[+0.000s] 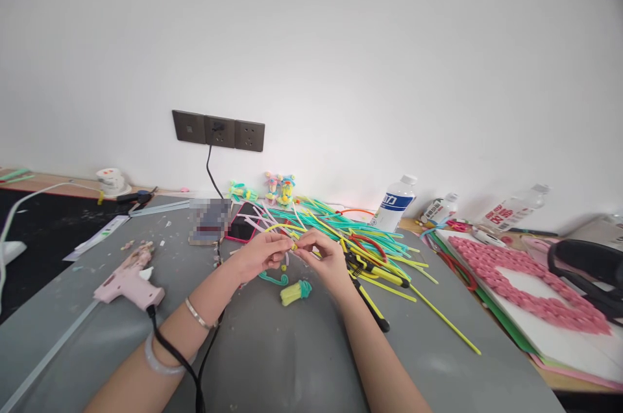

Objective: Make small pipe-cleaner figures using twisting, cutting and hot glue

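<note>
My left hand and my right hand meet above the middle of the grey mat. Between their fingertips is a small piece of yellow pipe cleaner, pinched from both sides; its shape is mostly hidden. Just below the hands lies a small yellow pipe-cleaner body with a teal coiled end. A teal curled pipe cleaner rests left of it, close to a tiny yellow coil. Behind and right of my right hand spreads a pile of teal and yellow pipe cleaners.
A pink glue gun lies at left, its black cord running past my left forearm. Yellow-and-black pliers lie beside my right wrist. A bottle stands behind the pile. Small pipe-cleaner figures line the wall. Pink braided work is at right.
</note>
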The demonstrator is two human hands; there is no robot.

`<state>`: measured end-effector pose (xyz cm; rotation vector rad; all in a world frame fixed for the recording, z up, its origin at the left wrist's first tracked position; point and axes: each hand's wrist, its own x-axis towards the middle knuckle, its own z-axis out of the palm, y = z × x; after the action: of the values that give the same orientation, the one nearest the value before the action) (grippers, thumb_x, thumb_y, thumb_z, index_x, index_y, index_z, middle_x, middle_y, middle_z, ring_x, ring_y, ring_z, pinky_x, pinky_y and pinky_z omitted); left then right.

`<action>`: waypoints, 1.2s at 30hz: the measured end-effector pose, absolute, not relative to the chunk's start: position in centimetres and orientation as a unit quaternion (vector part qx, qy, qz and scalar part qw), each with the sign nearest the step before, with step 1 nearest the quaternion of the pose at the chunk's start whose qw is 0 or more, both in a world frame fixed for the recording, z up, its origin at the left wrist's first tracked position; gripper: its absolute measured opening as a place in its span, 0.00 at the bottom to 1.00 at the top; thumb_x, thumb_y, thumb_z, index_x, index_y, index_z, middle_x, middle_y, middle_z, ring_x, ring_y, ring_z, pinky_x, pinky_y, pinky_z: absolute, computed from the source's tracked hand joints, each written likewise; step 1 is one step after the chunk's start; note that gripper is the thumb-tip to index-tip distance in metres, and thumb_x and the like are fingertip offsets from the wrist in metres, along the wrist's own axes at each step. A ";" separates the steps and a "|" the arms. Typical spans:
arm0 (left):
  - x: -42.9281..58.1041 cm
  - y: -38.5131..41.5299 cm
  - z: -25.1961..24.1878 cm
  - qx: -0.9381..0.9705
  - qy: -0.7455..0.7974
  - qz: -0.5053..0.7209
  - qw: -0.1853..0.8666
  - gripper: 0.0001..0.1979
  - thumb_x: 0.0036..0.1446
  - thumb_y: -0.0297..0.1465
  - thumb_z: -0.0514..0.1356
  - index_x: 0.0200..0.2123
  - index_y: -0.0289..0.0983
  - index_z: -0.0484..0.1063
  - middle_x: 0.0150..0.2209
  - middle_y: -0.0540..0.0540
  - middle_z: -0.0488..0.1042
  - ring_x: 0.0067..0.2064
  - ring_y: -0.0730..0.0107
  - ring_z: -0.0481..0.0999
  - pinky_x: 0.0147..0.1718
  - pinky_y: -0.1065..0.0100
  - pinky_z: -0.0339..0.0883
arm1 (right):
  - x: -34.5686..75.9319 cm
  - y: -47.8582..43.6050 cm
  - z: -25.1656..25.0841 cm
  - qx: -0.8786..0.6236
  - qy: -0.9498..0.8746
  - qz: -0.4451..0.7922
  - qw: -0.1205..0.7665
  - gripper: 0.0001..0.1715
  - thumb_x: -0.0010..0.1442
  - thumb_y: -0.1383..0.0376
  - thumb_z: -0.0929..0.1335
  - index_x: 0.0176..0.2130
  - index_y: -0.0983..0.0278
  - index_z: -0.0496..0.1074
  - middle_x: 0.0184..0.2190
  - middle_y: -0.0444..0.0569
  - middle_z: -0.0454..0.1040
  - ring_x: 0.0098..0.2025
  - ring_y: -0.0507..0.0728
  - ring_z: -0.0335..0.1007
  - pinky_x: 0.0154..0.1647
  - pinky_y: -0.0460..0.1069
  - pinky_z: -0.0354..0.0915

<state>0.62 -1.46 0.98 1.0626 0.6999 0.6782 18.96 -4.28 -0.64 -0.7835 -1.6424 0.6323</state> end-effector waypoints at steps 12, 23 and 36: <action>1.0 -1.6 0.8 0.486 0.303 0.324 0.754 0.23 0.41 0.46 0.74 0.29 0.32 0.75 0.21 0.57 0.54 0.24 0.80 0.49 0.22 0.73 0.44 | 18.6 -4.7 -0.3 -0.342 -0.713 0.184 0.583 0.05 0.60 0.61 0.73 0.33 0.60 0.77 0.27 0.46 0.73 0.27 0.54 0.65 0.27 0.50 0.64; 1.5 -2.0 0.5 0.456 0.293 0.349 0.765 0.23 0.42 0.45 0.74 0.29 0.34 0.70 0.22 0.57 0.57 0.24 0.80 0.52 0.23 0.75 0.48 | 18.2 -4.9 -0.3 -0.344 -0.703 0.157 0.603 0.06 0.60 0.66 0.73 0.30 0.61 0.76 0.25 0.46 0.74 0.25 0.53 0.66 0.25 0.49 0.64; 1.6 -2.2 0.9 0.476 0.270 0.329 0.770 0.23 0.47 0.46 0.72 0.25 0.34 0.68 0.22 0.56 0.57 0.24 0.80 0.52 0.23 0.74 0.47 | 18.4 -4.7 -0.9 -0.348 -0.662 0.230 0.622 0.10 0.60 0.58 0.73 0.30 0.60 0.78 0.25 0.48 0.75 0.29 0.56 0.70 0.30 0.52 0.66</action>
<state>1.57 -2.19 0.89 1.0322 0.5852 0.7127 18.35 -4.67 -0.85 -0.7992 -1.5209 0.5293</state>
